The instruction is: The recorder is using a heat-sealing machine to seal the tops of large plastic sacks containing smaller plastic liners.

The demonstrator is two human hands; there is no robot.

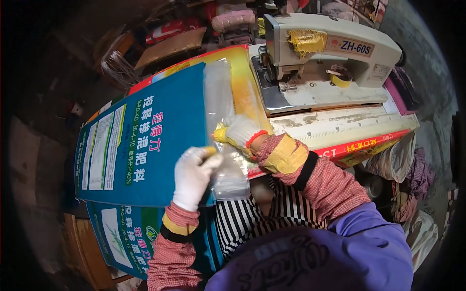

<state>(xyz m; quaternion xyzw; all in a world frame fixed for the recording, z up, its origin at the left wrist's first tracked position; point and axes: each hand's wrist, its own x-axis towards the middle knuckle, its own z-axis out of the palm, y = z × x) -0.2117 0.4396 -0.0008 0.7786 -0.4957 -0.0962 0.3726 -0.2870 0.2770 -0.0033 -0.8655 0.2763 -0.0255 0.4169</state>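
— Gripping how, exactly? What has each hand got?

— Left hand [191, 175], gloved white, is closed in a pinch on the lower edge of the clear plastic liner [224, 145] where it sticks out of the blue woven sack [141, 140]. Right hand [240, 132] is curled shut on the same liner, just right of centre frame.

— And the sack itself?

— Spread flat across the counter [340, 127], filling the left half of the frame, with the sewing machine [320, 58] at upper right (well apart from both hands).

— How will it handle?

— Light and floppy, I'd judge. The film looks thin, slippery and easily torn, so hold it at the edge, film and weave pinched together.
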